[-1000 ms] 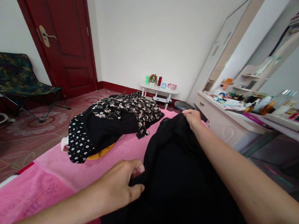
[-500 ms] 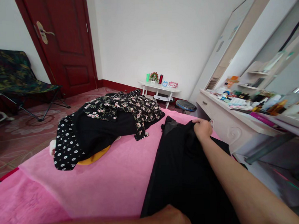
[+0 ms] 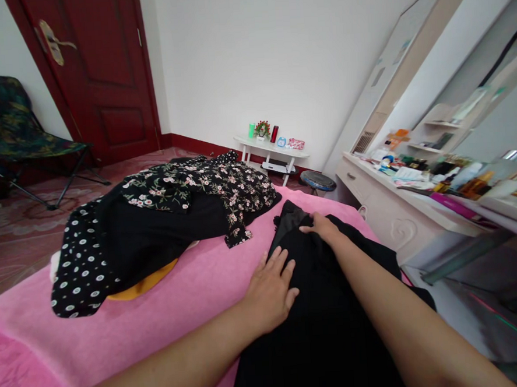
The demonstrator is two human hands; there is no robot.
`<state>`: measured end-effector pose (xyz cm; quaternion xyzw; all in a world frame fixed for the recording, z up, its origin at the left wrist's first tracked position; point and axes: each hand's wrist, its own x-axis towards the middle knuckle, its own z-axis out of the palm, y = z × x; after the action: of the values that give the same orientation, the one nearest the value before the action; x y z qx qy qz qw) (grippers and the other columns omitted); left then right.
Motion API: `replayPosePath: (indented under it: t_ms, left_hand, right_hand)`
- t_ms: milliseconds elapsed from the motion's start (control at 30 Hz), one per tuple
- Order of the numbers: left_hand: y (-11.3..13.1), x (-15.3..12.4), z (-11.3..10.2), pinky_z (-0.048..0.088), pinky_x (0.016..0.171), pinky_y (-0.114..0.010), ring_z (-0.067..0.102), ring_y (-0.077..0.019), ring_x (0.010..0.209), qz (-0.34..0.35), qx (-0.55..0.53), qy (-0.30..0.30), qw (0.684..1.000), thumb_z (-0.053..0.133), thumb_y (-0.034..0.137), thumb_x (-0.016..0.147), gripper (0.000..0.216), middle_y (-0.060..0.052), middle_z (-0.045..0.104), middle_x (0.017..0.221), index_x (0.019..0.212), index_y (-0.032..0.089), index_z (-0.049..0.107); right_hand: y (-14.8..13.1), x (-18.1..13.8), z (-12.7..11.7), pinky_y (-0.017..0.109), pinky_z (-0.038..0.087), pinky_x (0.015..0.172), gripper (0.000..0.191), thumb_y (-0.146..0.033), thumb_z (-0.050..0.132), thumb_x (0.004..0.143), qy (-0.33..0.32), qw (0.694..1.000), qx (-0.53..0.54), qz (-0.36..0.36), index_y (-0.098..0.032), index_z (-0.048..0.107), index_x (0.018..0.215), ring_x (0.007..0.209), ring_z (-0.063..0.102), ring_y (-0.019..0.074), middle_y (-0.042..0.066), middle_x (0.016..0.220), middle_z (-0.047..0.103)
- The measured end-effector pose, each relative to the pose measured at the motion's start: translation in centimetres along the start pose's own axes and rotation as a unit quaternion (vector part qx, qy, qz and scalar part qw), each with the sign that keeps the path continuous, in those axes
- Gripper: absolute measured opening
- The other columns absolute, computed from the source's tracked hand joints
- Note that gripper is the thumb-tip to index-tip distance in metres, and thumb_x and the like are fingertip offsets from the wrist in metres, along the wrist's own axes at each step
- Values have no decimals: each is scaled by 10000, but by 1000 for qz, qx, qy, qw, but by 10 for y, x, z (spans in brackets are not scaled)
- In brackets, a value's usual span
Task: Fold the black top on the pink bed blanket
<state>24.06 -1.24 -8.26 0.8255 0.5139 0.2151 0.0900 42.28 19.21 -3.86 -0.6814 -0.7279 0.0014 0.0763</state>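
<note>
Both the left hand [image 3: 271, 289] and right hand [image 3: 322, 229] lie flat, fingers spread, on the black garment [image 3: 331, 306] on the pink bed cover [image 3: 161, 322]; soft, limp and light, probably best gripped at its hem.

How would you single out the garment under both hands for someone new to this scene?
On the pink bed cover, look right of the heap of patterned clothes. The plain black garment lies flat there under the left hand and right hand; it alone has no dots or flowers.
</note>
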Motion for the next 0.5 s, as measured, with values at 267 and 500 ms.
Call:
replayPosePath:
  t_ms: [267, 500]
  left_hand:
    - [5, 0, 1, 93, 1168, -469, 122, -254, 1430, 35, 8, -37, 999, 289, 530, 931, 641, -93, 171, 1554, 1474, 194, 232]
    - [0, 0, 6, 95, 1163, -458, 128, -252, 1429, 34, 12, -38, 999, 287, 545, 924, 657, -100, 181, 1551, 1465, 176, 252]
  right_hand:
    - [5, 5, 31, 275, 462, 731, 197, -259, 565, 813, 36, 998, 38, 32, -239, 666, 982, 920, 650, 208, 53, 979, 703]
    - [3, -31, 0, 283, 443, 913, 366, -189, 616, 768, 23, 995, 88, -35, -193, 620, 1134, 1062, 598, 190, 59, 1150, 656]
